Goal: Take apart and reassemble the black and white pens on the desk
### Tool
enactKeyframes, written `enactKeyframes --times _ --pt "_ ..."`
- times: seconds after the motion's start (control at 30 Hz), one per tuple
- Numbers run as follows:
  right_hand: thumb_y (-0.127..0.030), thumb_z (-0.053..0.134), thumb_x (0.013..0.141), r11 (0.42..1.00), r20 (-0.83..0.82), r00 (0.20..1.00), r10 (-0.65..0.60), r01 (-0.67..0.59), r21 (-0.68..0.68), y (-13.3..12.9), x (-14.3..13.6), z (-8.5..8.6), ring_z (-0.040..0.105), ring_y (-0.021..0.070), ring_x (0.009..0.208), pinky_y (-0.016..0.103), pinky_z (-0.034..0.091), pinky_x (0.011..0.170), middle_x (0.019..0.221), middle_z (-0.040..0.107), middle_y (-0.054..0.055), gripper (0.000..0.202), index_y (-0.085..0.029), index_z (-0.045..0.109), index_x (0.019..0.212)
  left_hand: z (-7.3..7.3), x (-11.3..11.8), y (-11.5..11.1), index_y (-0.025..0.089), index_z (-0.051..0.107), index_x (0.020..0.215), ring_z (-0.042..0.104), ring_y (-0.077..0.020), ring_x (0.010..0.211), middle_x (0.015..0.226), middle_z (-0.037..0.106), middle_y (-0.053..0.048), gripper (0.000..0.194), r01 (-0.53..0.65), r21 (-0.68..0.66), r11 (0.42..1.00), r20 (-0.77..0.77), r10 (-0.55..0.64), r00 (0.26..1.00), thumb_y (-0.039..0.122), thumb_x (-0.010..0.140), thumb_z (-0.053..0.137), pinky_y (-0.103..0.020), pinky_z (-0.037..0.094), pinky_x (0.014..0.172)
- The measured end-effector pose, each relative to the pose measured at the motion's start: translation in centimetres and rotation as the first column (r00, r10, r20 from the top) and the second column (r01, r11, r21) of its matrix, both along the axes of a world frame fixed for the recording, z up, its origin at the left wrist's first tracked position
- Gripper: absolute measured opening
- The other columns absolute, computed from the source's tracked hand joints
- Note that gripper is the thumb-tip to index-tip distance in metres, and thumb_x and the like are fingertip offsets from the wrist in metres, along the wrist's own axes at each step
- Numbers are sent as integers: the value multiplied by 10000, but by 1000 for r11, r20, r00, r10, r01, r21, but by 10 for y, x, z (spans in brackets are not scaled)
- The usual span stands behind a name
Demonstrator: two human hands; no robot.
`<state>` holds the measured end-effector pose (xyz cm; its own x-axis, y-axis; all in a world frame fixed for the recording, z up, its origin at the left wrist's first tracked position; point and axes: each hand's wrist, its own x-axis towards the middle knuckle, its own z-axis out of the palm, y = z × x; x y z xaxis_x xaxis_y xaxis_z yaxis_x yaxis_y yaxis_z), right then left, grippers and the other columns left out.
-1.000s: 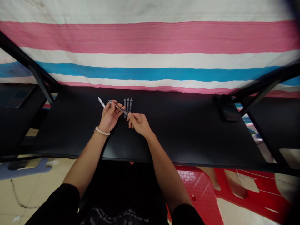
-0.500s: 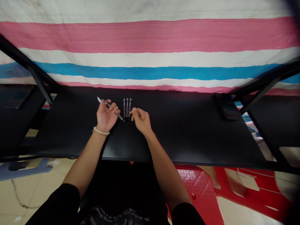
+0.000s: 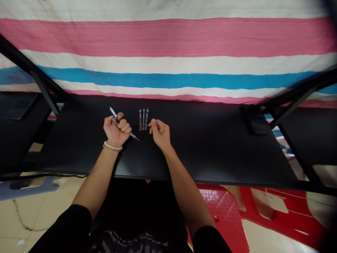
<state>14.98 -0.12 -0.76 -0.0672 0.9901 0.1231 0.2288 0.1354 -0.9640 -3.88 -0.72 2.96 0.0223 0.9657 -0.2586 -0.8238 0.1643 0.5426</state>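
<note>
My left hand (image 3: 116,130) is closed around a pen (image 3: 132,135), palm turned up. The pen slants across the fingers: its white end (image 3: 112,111) sticks out at the upper left, and a thin bare tip points to the lower right. To the right, my right hand (image 3: 160,134) hovers over the table with thumb and fingers pinched together. Whatever is between those fingertips is too small to make out. Three similar pens (image 3: 143,121) lie side by side between the two hands, clips at the far end, touching neither hand.
The black table (image 3: 210,147) has a dark phone-like object (image 3: 256,121) at its right edge. A striped cloth (image 3: 168,38) hangs behind it, between black metal frame bars (image 3: 43,89). Red plastic stools (image 3: 223,218) stand below the front edge.
The left hand has turned and curled more tightly, moving slightly left with the pen. A thinner tip now shows at the pen's lower end. The right hand has shifted slightly right, away from the pens.
</note>
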Motion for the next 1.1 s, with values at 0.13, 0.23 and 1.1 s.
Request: enactKeyframes --times 0.13,0.23,1.1 --pt "-644 359 1022 1000 77 997 19 -20 19 3 0 -7 546 158 564 301 430 617 608 596 6 539 -228 608 785 2 -2 0 221 442 694 153 -81 374 478 181 85 500 14 -16 1000 -54 -15 998 593 1008 329 -234 225 367" --pt "-501 455 1023 994 248 969 -23 -4 110 4 0 -10 572 194 688 330 447 705 680 628 25 392 -230 614 788 5 -3 1 222 468 700 204 -82 406 519 238 71 515 -42 24 999 -129 45 991 656 966 392 -234 236 386" --pt "-271 555 981 953 516 856 6 -161 255 4 0 -16 533 250 920 387 460 913 967 644 90 187 -215 731 960 -41 -61 38 258 397 861 556 -94 650 765 474 38 456 -590 133 797 -550 554 625 660 847 612 -210 397 571"
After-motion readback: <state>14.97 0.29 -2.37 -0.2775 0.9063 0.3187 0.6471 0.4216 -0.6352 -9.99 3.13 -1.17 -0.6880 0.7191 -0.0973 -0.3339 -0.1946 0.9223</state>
